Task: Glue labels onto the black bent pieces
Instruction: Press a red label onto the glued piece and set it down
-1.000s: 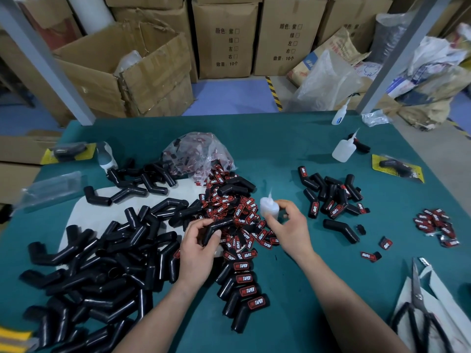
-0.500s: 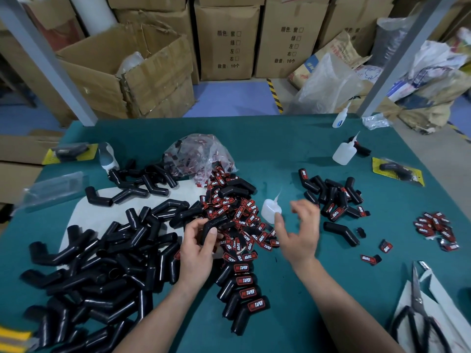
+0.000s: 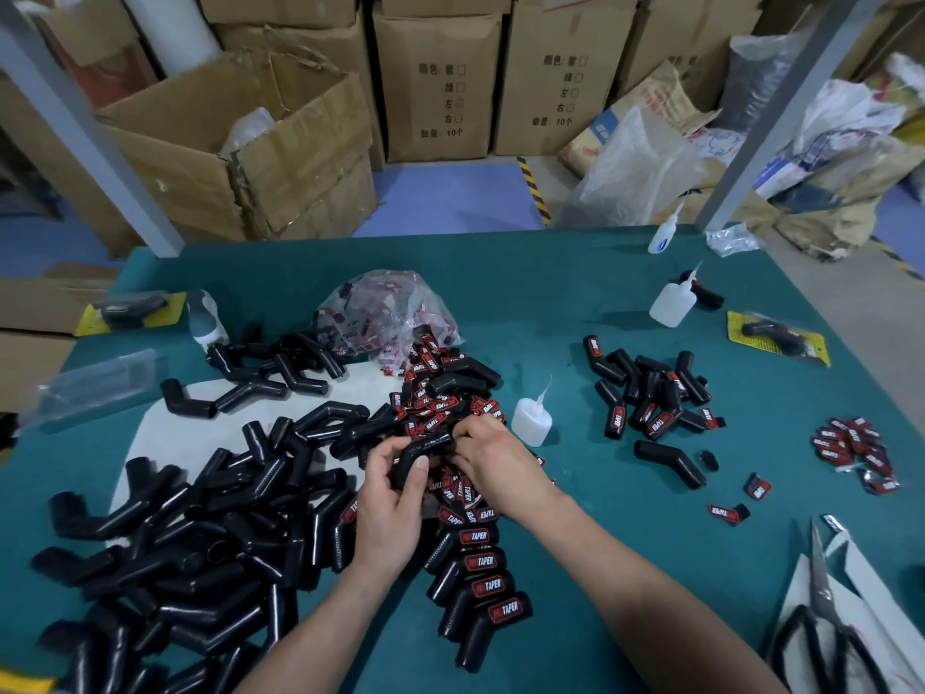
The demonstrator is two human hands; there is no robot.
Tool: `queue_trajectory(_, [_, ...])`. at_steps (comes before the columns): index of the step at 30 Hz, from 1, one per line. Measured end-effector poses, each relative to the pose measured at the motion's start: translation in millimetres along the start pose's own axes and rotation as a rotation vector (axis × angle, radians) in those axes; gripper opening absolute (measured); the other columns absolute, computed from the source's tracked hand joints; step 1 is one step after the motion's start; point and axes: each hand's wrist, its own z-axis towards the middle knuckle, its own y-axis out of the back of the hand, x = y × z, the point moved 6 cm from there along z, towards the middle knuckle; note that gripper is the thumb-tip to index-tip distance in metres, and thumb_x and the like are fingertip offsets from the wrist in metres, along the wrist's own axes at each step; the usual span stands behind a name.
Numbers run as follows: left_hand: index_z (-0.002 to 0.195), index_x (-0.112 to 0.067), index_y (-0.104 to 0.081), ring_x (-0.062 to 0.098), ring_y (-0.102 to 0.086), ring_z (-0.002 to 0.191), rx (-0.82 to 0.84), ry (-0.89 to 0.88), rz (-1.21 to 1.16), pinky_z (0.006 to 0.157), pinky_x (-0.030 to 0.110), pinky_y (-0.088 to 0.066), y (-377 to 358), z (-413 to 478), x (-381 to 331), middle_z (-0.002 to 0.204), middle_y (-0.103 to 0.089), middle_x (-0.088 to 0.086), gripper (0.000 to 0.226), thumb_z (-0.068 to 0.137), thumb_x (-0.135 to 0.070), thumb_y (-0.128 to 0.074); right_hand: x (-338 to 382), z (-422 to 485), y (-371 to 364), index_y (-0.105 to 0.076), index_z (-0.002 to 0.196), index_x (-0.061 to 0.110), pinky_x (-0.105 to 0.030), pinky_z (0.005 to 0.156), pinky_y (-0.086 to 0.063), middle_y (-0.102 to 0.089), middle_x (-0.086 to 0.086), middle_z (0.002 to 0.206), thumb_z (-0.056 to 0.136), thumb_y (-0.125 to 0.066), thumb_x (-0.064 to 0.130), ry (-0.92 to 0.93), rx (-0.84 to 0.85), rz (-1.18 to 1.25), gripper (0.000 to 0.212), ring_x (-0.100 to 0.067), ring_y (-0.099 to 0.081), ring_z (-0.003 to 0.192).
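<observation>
Left hand (image 3: 395, 498) gripped a black bent piece (image 3: 425, 445) between curled fingers and thumb; right hand (image 3: 495, 463) curled at that piece's far end among loose labels (image 3: 440, 405), its grasp indiscernible, with the glue bottle (image 3: 531, 418) just beyond its knuckles.

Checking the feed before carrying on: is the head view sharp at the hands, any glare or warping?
Head view: left hand, right hand and the held bent piece are sharp; labels below them read clearly; soft glints on the loose black pieces; wide-angle warp slants grey posts.
</observation>
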Motion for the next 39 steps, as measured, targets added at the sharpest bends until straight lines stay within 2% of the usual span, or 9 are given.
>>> queue_trajectory(4, [0.122,-0.036,-0.056,-0.002,-0.062,0.112,0.004,-0.006,0.011,0.092,0.011,-0.047,0,1,0,0.117,-0.065,-0.028,0.026,0.1,-0.025,-0.063,-9,-4,-1,-0.071,0.095,0.003,-0.036,0.092,-0.046,-0.063,-0.008,0.107,0.098,-0.062,0.016,-0.063,-0.013,0.07,0.016,-0.027,-0.053,0.099])
queue_trajectory(9, [0.123,-0.032,-0.055,0.003,-0.068,0.107,0.007,0.007,-0.055,0.089,0.014,-0.051,0,2,-1,0.115,-0.07,-0.019,0.023,0.103,-0.022,-0.061,-9,-8,-1,-0.067,0.095,0.01,-0.029,0.093,-0.045,-0.063,-0.001,0.102,0.098,-0.06,0.013,-0.336,-0.152,0.354,0.008,-0.017,-0.056,0.1])
queue_trajectory(12, [0.123,-0.031,-0.055,0.017,-0.074,0.101,-0.035,0.028,-0.158,0.088,0.025,-0.057,2,1,-1,0.107,-0.076,0.001,0.021,0.105,-0.021,-0.058,-17,-21,4,-0.07,0.09,0.023,-0.014,0.081,-0.045,-0.069,0.01,0.092,0.097,-0.065,0.02,-0.54,-0.245,0.668,0.01,-0.003,-0.063,0.089])
queue_trajectory(15, [0.12,-0.04,-0.057,0.021,-0.075,0.094,-0.091,0.022,-0.205,0.081,0.027,-0.06,6,0,-2,0.099,-0.077,0.009,0.022,0.101,-0.027,-0.06,-20,-35,0,-0.068,0.095,0.021,-0.017,0.06,-0.045,-0.073,0.002,0.08,0.099,-0.062,0.02,-0.642,-0.281,0.934,0.007,-0.004,-0.061,0.063])
queue_trajectory(19, [0.114,-0.047,-0.063,0.018,-0.073,0.099,-0.111,-0.029,-0.148,0.085,0.02,-0.057,6,-6,-6,0.11,-0.075,-0.001,0.035,0.095,-0.018,-0.07,-17,-49,-9,-0.067,0.11,0.026,-0.022,0.074,-0.052,-0.069,0.007,0.086,0.094,-0.065,0.002,-0.571,-0.309,0.923,0.029,-0.009,-0.065,0.078])
queue_trajectory(22, [0.115,-0.046,-0.065,0.02,-0.073,0.102,-0.09,-0.028,-0.16,0.088,0.023,-0.057,5,-9,-9,0.113,-0.074,-0.002,0.038,0.094,-0.015,-0.071,-15,-46,-3,-0.068,0.121,0.018,-0.022,0.086,-0.052,-0.06,0.006,0.101,0.091,-0.06,-0.008,-0.411,-0.343,0.709,0.041,-0.008,-0.061,0.09])
queue_trajectory(28, [0.122,-0.044,-0.065,0.022,-0.074,0.084,0.002,0.011,-0.182,0.075,0.035,-0.062,-4,-18,-10,0.092,-0.075,0.01,0.031,0.092,-0.044,-0.067,-15,-45,-4,-0.07,0.095,0.015,-0.01,0.087,-0.04,-0.055,0.015,0.098,0.089,-0.055,0.005,-0.355,-0.355,0.497,0.02,-0.002,-0.056,0.098])
queue_trajectory(32, [0.121,-0.053,-0.063,0.022,-0.074,0.092,0.025,-0.049,-0.078,0.085,0.044,-0.061,-5,-21,-11,0.103,-0.076,0.0,0.03,0.091,-0.05,-0.065,-20,-48,-11,-0.065,0.094,0.033,-0.014,0.072,-0.044,-0.064,0.024,0.084,0.088,-0.054,0.026,-0.45,-0.285,0.592,0.014,-0.004,-0.06,0.077])
queue_trajectory(39, [0.122,-0.048,-0.064,0.025,-0.072,0.089,0.022,-0.044,-0.091,0.082,0.047,-0.061,-4,-17,-9,0.098,-0.075,0.004,0.032,0.089,-0.048,-0.066,-17,-46,-7,-0.076,0.099,0.014,-0.02,0.081,-0.052,-0.069,0.012,0.096,0.087,-0.062,0.008,-0.348,-0.338,0.65,0.02,-0.011,-0.066,0.09])
